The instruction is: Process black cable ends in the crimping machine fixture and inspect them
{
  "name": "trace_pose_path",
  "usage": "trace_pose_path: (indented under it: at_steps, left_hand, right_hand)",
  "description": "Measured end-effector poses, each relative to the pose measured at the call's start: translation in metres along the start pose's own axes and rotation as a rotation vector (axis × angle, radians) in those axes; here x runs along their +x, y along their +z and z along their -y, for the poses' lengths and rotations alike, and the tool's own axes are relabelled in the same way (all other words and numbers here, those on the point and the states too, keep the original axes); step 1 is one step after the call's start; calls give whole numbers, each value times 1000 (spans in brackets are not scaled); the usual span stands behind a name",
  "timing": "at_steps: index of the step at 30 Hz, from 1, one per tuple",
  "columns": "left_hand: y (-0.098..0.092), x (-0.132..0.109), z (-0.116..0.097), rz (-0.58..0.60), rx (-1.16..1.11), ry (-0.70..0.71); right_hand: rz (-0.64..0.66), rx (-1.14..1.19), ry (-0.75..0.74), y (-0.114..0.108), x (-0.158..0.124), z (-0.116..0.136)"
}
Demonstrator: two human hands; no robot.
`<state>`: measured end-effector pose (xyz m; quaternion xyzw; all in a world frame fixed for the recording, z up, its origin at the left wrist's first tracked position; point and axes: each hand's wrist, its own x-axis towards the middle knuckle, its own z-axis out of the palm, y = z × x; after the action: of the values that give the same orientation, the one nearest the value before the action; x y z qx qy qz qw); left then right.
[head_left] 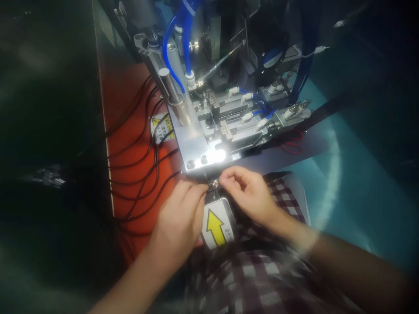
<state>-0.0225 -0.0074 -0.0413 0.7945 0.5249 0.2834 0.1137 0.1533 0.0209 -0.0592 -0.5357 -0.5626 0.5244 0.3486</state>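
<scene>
My left hand point(181, 213) is closed in a pinch, its fingertips close to a small shiny part point(214, 183) whose kind I cannot make out. From the other side my right hand point(250, 192) pinches at the same spot, thumb against forefinger. What sits inside either pinch is too small and too covered to name. Just beneath the fingers is a machine block bearing a white label point(218, 224) with a yellow arrow. Directly beyond the fingertips runs the front edge of a bright metal plate point(193, 146) on the machine.
Metal slides with white air fittings point(247, 117) and blue tubes point(186, 41) stand on the machine. Black cables point(144, 179) cross an orange-red surface point(122, 144) at left, near a yellow warning label point(162, 127). A checked garment point(255, 274) lies below my hands.
</scene>
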Motion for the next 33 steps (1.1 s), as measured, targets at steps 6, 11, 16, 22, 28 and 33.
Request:
trace_pose_path:
  at_steps: [6,11,16,22,28,33]
  left_hand:
    - [-1,-1,0,0,12,-6]
    - [-3,0,-2,-10,4,10]
    - [-3,2,-2,-13,2,4]
    - [-2,1,-1,-20,27,8]
    - [-4,0,-2,-21,27,11]
    - [-3,0,-1,-9,37,-5]
  right_hand:
    - [54,104,95,-4,6,0]
    - [94,128,110,-5,10,0]
    - [110,68,34,-5,9,-5]
    - [92,-6,2,-4,7,-5]
    - [95,-65,14,-3,7,-1]
    - [87,-188,60,-3,5,7]
